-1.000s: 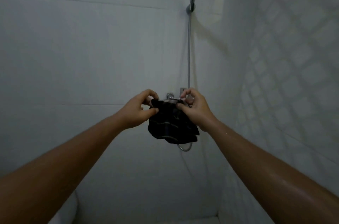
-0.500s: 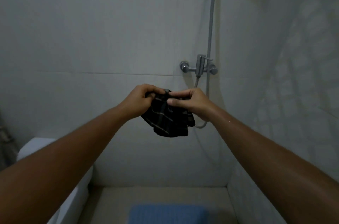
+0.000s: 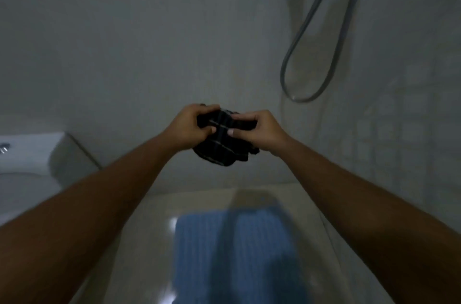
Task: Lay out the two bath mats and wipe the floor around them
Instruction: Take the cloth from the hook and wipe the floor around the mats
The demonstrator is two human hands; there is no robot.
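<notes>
Below, blurred blue mat [image 3: 239, 254], bottom cropped.

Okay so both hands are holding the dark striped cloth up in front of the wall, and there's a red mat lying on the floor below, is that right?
Not quite: the mat on the floor is blue, not red, as the head view shows. The rest holds: the left hand and the right hand both grip the dark striped cloth in front of the wall.

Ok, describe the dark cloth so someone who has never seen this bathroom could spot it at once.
Start at the blue bath mat on the floor and look up to where both forearms meet. The bunched dark cloth is gripped between the left hand and right hand. It alone is near-black, with thin pale stripes.
</notes>
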